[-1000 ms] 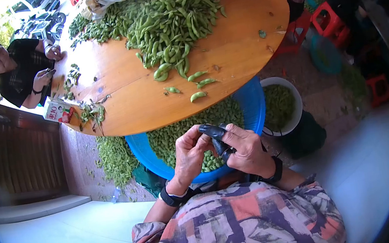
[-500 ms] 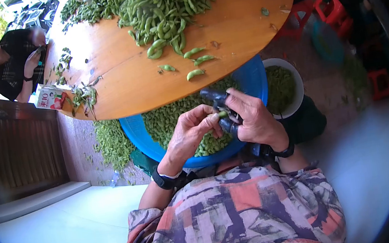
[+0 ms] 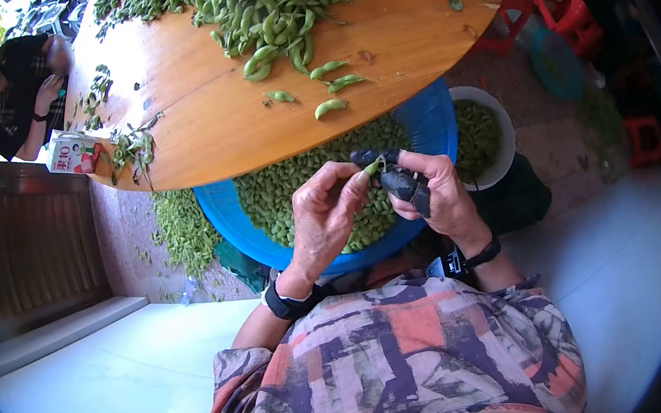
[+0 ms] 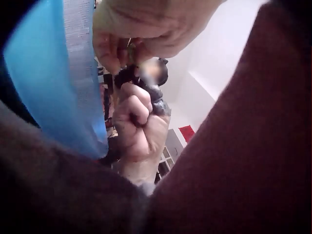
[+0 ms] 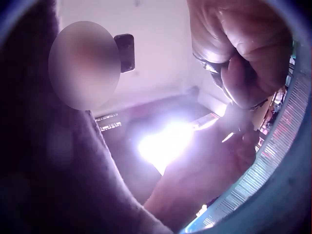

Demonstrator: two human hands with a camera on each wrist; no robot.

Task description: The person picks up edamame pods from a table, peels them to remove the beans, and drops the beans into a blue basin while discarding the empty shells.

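Note:
Over a blue basin (image 3: 429, 124) of shelled green beans (image 3: 276, 201), the left hand (image 3: 322, 216) pinches a small green pod (image 3: 373, 167) between thumb and fingers. Close on its right is the right hand (image 3: 449, 196), with black coverings (image 3: 402, 184) on its thumb and a finger; these meet the pod's far end. In the left wrist view the left hand (image 4: 156, 24) is above the right hand (image 4: 139, 122), fingertips close together. The right wrist view shows the right hand (image 5: 243, 48) with curled fingers, and the left hand (image 5: 200, 165) is dim beneath glare.
A wooden table (image 3: 198, 132) bears a heap of pods (image 3: 266, 16), a few loose pods and a carton (image 3: 74, 154). A white bowl (image 3: 508, 139) of green pieces stands right of the basin, red stools (image 3: 567, 12) beyond. Someone in black (image 3: 16, 96) sits at the left.
The hands have parted slightly from their overlapped pose, and a green pod now shows between them. The view has shifted, with the table higher in it. The seated person's hand has moved toward the chest.

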